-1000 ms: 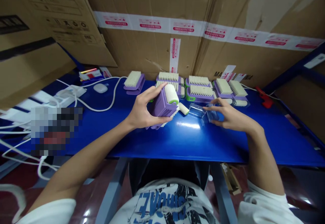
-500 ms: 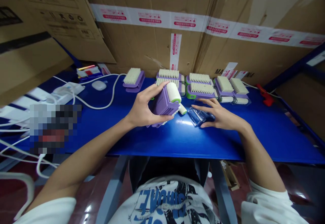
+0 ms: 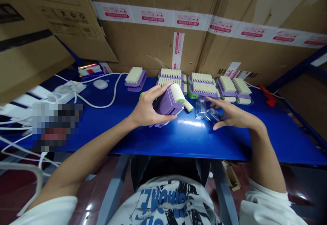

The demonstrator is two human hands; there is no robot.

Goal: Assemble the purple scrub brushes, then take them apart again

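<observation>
My left hand [image 3: 146,109] is closed round a purple brush [image 3: 167,104] with a ribbed white roller [image 3: 177,93] at its upper end and bristles facing down. A second white roller with green ends [image 3: 188,106] lies on the table just right of that brush. My right hand [image 3: 231,114] is open, its fingers and thumb spread about a clear plastic cover [image 3: 213,115]; whether they touch it I cannot tell. Another clear plastic cover [image 3: 200,109] stands just left of it on the blue table.
Several purple brushes [image 3: 204,88] lie bristles up along the cardboard at the back, some with rollers. A lone brush [image 3: 134,78], a white mouse [image 3: 100,84], cables and a power strip [image 3: 68,90] are on the left. A red tool [image 3: 268,97] lies far right.
My right hand has moved right and its fingers have spread. The clear covers, bunched together under it before, now sit apart and further right. My left hand keeps the brush in about the same place.
</observation>
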